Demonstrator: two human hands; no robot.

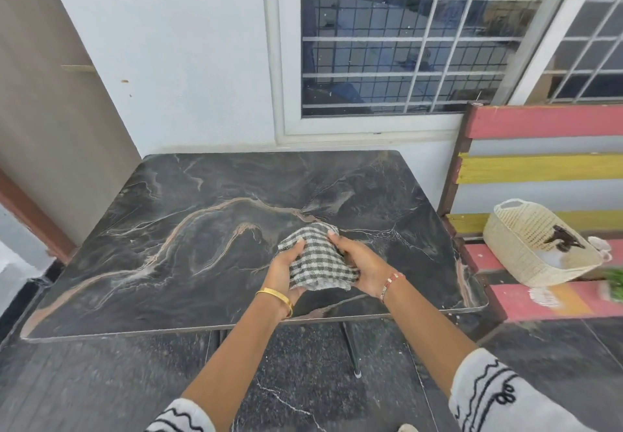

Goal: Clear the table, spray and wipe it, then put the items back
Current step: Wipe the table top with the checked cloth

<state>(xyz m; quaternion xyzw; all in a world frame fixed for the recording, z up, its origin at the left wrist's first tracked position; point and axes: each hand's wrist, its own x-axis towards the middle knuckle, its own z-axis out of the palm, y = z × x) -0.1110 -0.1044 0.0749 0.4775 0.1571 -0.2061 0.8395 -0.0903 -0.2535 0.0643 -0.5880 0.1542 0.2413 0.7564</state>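
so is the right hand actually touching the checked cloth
Touching. The head view shows the right hand with fingers curled around the right edge of the checked cloth, while the left hand grips the other side above the table.

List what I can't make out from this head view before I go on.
- Basket contents: hidden by its wall.
- Green thing on the bench: blurred and cut by the right edge.
- Whether the table is wet: unreadable against its marbled top.
- Cloth: its underside, covered by both hands.
- Spray bottle: not in view.
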